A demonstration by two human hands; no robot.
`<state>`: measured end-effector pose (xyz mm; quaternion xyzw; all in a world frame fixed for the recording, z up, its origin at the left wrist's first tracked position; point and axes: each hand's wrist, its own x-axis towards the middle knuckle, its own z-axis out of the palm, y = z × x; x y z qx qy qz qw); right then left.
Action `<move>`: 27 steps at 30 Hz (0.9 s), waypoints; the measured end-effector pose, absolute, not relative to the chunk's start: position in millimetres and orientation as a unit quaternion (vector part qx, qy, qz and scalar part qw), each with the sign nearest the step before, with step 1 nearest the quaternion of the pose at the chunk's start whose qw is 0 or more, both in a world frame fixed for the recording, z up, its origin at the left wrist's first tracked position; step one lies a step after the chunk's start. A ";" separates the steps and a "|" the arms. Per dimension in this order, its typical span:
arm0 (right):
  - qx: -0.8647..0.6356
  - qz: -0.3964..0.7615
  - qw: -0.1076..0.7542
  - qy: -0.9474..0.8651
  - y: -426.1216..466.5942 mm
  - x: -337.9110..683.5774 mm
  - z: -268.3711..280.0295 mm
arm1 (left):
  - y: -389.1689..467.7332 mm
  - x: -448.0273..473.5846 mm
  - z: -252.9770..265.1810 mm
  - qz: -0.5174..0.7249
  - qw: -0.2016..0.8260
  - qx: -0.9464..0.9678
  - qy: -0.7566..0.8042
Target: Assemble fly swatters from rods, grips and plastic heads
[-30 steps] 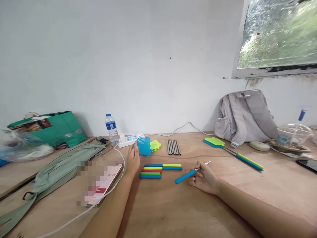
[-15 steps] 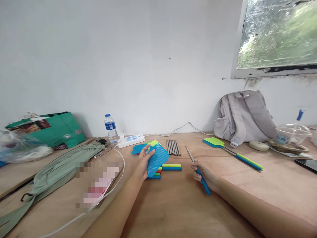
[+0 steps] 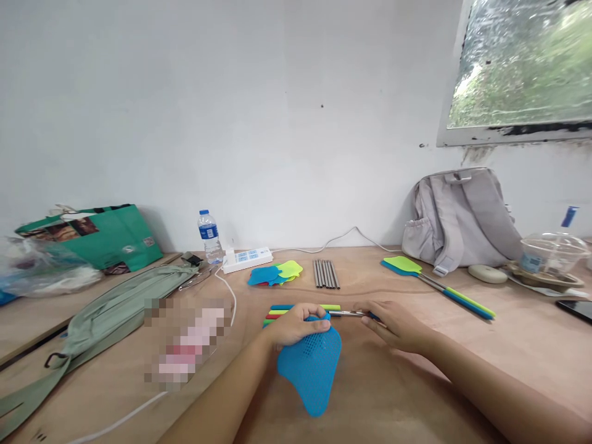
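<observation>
My left hand point(image 3: 296, 327) is closed on the neck of a blue fly swatter head point(image 3: 317, 370), whose perforated face hangs down toward me. In my right hand point(image 3: 393, 324) is a metal rod with a blue handle point(image 3: 349, 313), mostly covered by the fingers. The rod's tip meets the neck of the swatter head; how far it sits inside is hidden. Behind my left hand lie several coloured handles point(image 3: 282, 307). Farther back are a pile of blue and yellow-green swatter heads point(image 3: 275, 273) and a row of metal rods point(image 3: 326, 274).
Two assembled fly swatters point(image 3: 439, 290) lie at the right, before a grey backpack point(image 3: 462, 222). A power strip point(image 3: 247, 259), water bottle point(image 3: 210, 237) and green bag point(image 3: 115, 237) stand along the wall. A grey-green strap bag point(image 3: 124, 308) and white cable point(image 3: 124, 422) lie left.
My left hand has brought the blue swatter head nearer and turned it face down. My right hand has swung the rod level and moved it left to the head's neck.
</observation>
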<state>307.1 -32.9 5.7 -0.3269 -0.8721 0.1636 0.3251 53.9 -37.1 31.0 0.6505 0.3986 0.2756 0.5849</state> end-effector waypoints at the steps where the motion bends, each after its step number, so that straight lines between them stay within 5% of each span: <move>1: -0.317 0.150 0.317 -0.881 -33.1 306.4 5.9 | -37.0 53.5 30.9 0.272 0.578 0.656 0.402; 12: -0.328 0.028 0.257 -0.909 -39.2 302.1 14.6 | -27.9 47.8 28.8 0.223 0.576 0.692 0.374; 27: -0.321 0.016 0.219 -0.921 -41.9 299.5 17.0 | -24.6 43.9 25.3 0.199 0.569 0.718 0.347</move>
